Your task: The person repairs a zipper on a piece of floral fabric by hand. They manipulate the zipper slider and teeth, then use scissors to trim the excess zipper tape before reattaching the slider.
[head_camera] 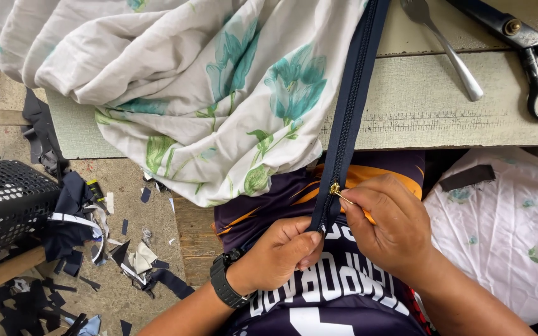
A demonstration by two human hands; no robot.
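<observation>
A dark navy zipper tape (350, 106) hangs from the worktable down to my lap. My left hand (278, 252), with a black watch at the wrist, pinches the tape's lower end. My right hand (390, 227) grips the small brass slider (335, 189) on the tape by its pull. White cloth with teal flowers (219, 93) is heaped on the table edge and droops beside the zipper. Both hands rest over my dark printed shirt.
Black shears (530, 50) and a metal tool handle (449, 53) lie on the wooden table (443, 112) at upper right. More floral cloth (505, 224) is piled at right. A black perforated basket (4, 202) and several fabric scraps (94, 249) sit on the floor at left.
</observation>
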